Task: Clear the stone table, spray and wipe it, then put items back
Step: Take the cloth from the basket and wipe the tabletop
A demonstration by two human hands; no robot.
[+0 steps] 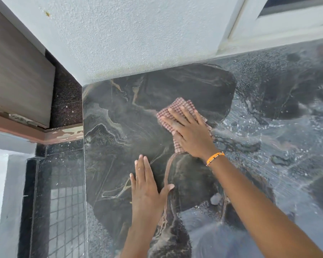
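1. Your stone table (pixel 131 127) is dark grey-black with tan and cream veins.
2. Your cloth (pixel 177 107) is a pink-and-white waffle check.
3. Your wristband (pixel 214 157) is orange.
4. The wall (pixel 131 38) is off-white, speckled.

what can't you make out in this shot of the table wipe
- Cloth: head view, its middle is under the right hand.
- Stone table: right and near parts cut off by the frame edges.
- Removed items and spray bottle: not in view.
- Window: cut off at the top edge.
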